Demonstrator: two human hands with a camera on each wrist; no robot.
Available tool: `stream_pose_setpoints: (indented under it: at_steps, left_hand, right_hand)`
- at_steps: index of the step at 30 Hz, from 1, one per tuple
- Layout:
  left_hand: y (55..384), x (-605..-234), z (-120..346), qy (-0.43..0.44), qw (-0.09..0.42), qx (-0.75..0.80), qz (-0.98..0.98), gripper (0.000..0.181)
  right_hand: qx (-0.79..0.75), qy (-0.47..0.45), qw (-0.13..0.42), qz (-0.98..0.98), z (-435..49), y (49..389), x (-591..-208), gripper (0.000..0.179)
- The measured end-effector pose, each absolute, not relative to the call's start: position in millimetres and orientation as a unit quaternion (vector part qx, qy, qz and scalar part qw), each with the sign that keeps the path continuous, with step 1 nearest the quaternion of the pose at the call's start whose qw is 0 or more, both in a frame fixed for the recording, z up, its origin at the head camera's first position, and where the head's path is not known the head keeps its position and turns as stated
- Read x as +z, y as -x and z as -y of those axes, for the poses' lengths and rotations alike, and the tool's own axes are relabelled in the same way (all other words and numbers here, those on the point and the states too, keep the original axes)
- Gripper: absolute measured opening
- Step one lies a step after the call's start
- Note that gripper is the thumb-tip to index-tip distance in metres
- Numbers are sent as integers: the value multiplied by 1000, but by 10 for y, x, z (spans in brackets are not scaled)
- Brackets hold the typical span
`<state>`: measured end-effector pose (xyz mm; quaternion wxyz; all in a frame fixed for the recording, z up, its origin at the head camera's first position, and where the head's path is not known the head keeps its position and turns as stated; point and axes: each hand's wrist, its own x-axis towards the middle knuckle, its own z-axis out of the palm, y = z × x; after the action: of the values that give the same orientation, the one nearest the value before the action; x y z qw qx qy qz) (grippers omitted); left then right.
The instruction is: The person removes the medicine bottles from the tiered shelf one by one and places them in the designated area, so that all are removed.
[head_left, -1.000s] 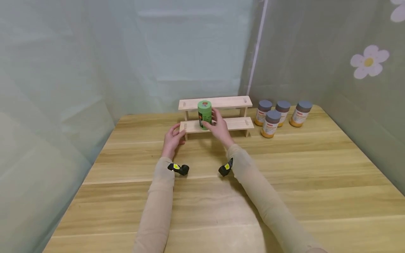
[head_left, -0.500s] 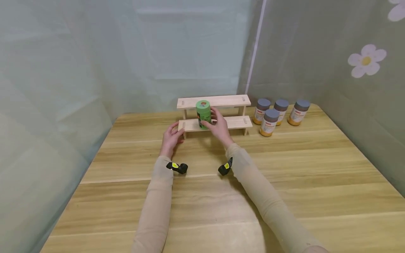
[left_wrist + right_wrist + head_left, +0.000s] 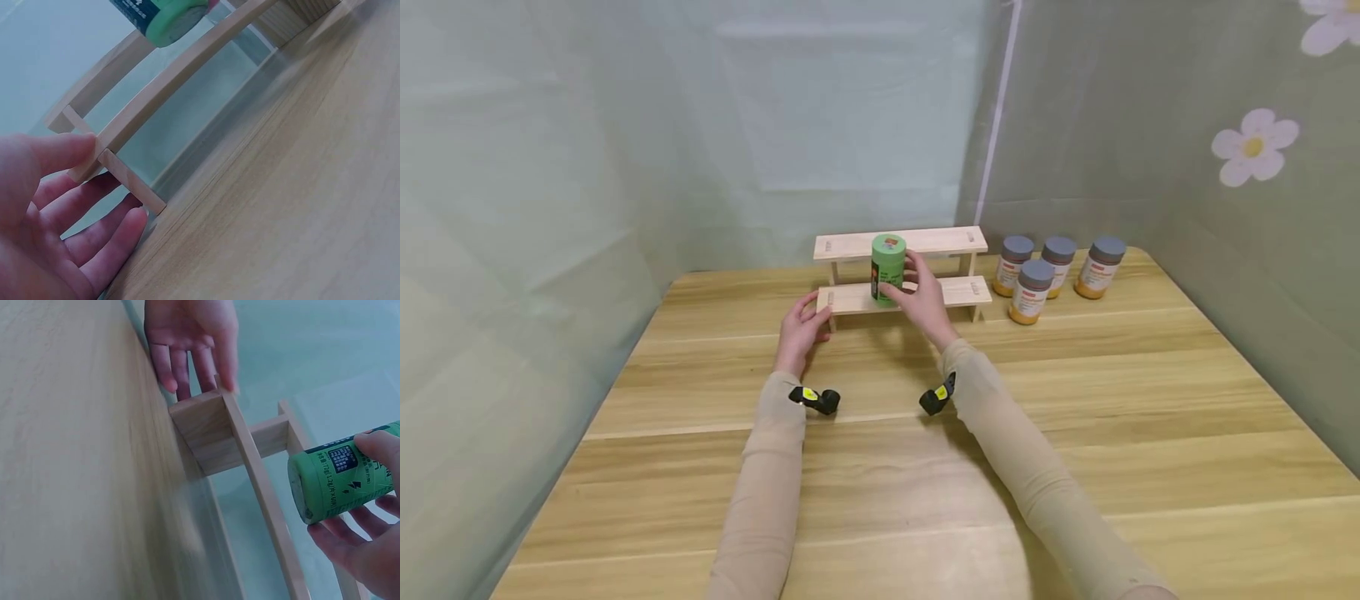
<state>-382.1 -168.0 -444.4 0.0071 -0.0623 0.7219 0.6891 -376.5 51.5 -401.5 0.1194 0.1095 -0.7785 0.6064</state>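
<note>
My right hand (image 3: 922, 302) grips a green canister (image 3: 888, 260) with a black label panel, thumb in front and fingers round its far side. The canister is held upright over the lower board of a two-tier wooden rack (image 3: 850, 297). Its base shows in the right wrist view, where the canister (image 3: 340, 478) is apart from the boards. At the rack's left end, my left hand (image 3: 800, 332) holds the lower board's end. In the left wrist view, the thumb of the left hand (image 3: 50, 225) lies on the board's end, and the other fingers reach behind the leg.
Right of the rack stand several brown jars with grey lids, one jar (image 3: 1031, 293) in front of the others. The wooden table (image 3: 880, 492) runs back to a pale curtain (image 3: 857, 108). A grey curtain (image 3: 1090, 142) with flowers hangs at the right.
The canister has shifted slightly to the right along the rack in my right hand. My left hand keeps its place at the rack's end. The head view has turned a little.
</note>
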Motion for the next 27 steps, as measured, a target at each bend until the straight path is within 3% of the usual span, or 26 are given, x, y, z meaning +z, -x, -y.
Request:
stream_pose_setpoints:
  at_steps: [27]
  left_hand:
    - [3745,-4413,1673,60,10,688,-723,53]
  right_hand:
    - [572,-87,118,807,-940,3648,-3850,66]
